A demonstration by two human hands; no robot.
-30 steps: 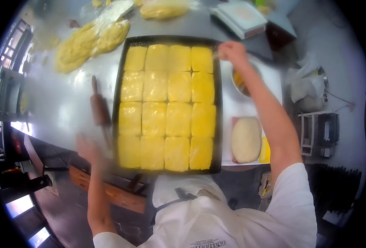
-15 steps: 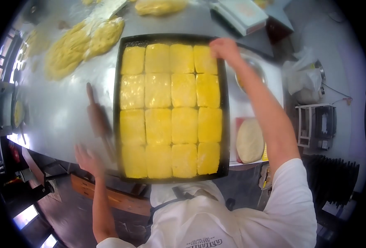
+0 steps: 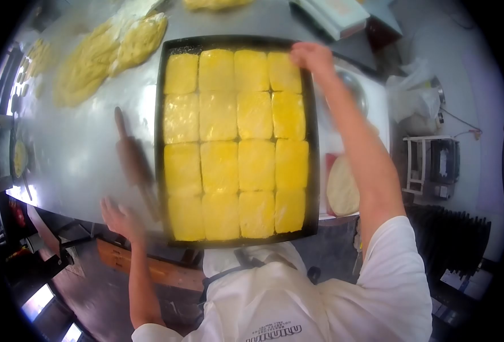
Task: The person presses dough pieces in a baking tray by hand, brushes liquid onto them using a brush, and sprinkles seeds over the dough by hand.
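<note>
A large dark baking tray (image 3: pixel 314 188) lies in front of me, filled with rows of yellow rectangular dough pieces (image 3: pixel 218 165). Its near end sticks out past the table edge towards my apron. My right hand (image 3: pixel 313 57) is closed at the tray's far right corner, its fingers curled over the rim beside the corner dough piece. My left hand (image 3: pixel 122 219), fingers apart and slightly blurred, is over the table's near edge, left of the tray. A wooden rolling pin (image 3: pixel 132 159) lies between that hand and the tray's left side.
Floured yellow dough (image 3: pixel 89 65) lies at the far left, with more dough (image 3: pixel 215 4) at the back. Right of the tray are a metal bowl (image 3: pixel 351 94), partly behind my forearm, and a pale dough round (image 3: pixel 342 188) on red. A boxy white device (image 3: pixel 340 17) stands far right.
The view has shifted slightly, so tray and table things appear a little higher. My right hand stays at the tray's far right corner; my left hand stays near the table edge.
</note>
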